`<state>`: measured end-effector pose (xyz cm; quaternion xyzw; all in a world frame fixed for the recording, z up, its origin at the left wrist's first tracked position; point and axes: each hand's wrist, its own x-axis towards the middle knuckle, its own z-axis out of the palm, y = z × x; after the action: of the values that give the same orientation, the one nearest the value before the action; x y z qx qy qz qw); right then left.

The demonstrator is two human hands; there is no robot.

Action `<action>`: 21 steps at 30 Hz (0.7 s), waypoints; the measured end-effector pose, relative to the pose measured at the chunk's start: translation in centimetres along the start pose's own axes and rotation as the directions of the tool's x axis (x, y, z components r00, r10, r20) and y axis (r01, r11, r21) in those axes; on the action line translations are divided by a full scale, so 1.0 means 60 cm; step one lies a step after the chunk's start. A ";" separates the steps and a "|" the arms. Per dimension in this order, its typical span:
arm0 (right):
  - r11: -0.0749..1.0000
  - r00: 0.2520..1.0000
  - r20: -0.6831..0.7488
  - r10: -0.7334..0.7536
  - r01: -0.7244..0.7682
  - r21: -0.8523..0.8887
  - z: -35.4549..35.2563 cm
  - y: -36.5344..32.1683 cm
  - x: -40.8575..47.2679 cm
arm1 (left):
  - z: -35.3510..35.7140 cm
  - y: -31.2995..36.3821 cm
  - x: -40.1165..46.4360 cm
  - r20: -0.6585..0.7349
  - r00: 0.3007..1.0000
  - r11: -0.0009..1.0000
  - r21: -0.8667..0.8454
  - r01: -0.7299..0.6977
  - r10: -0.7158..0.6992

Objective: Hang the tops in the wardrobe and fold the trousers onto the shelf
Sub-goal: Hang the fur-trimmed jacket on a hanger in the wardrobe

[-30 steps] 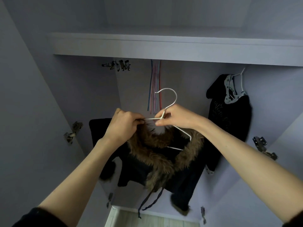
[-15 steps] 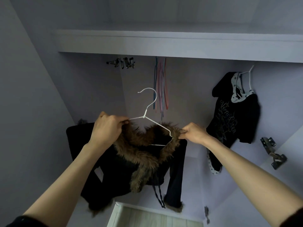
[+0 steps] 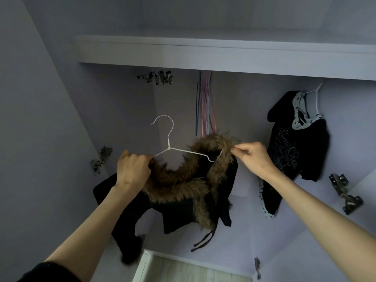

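Brown fur trims the black jacket (image 3: 177, 212) I'm holding up inside the wardrobe (image 3: 50, 123), below its shelf (image 3: 223, 55). My left hand (image 3: 133, 169) grips the jacket's left shoulder together with the end of the white wire hanger (image 3: 183, 151); my right hand (image 3: 254, 157) pinches the fur collar (image 3: 183, 180) at the right. On the far right a black printed top (image 3: 299, 151) hangs on its own hanger, with coloured hangers (image 3: 204, 106) bunched in the middle
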<state>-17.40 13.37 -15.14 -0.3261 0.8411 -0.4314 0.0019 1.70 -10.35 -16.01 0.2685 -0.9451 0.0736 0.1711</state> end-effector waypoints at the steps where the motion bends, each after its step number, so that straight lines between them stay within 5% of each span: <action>1: 0.999 0.996 0.086 -0.028 0.030 -0.015 -0.002 -0.001 -0.006 | 0.001 0.003 0.005 -0.017 1.000 0.999 -0.030 0.014 -0.014; 4: 0.983 0.901 0.433 0.013 0.068 -0.171 -0.002 0.006 -0.023 | -0.007 0.016 0.018 -0.101 0.995 0.990 -0.144 0.007 -0.022; 8: 0.971 0.989 0.147 -0.033 0.066 -0.229 -0.018 0.022 -0.017 | -0.029 0.040 0.014 -0.296 0.954 0.965 -0.230 -0.129 0.057; 11: 0.887 0.941 0.293 0.170 -0.016 -0.462 -0.024 0.041 -0.001 | -0.037 0.040 0.021 -0.403 0.913 0.944 -0.273 -0.186 0.064; 18: 0.924 0.899 0.299 0.320 -0.366 0.112 -0.009 0.063 0.012 | -0.042 0.001 0.020 -0.429 0.893 0.895 -0.439 -0.077 -0.134; 21: 0.933 0.927 0.204 0.316 -0.342 0.112 -0.018 0.061 0.015 | -0.042 -0.009 0.020 -0.465 0.883 0.931 -0.348 -0.112 -0.067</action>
<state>-20.42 15.18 -16.89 -0.2171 0.8464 -0.4537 0.1751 1.72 -10.82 -13.21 0.1949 -0.8755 -0.0386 0.4405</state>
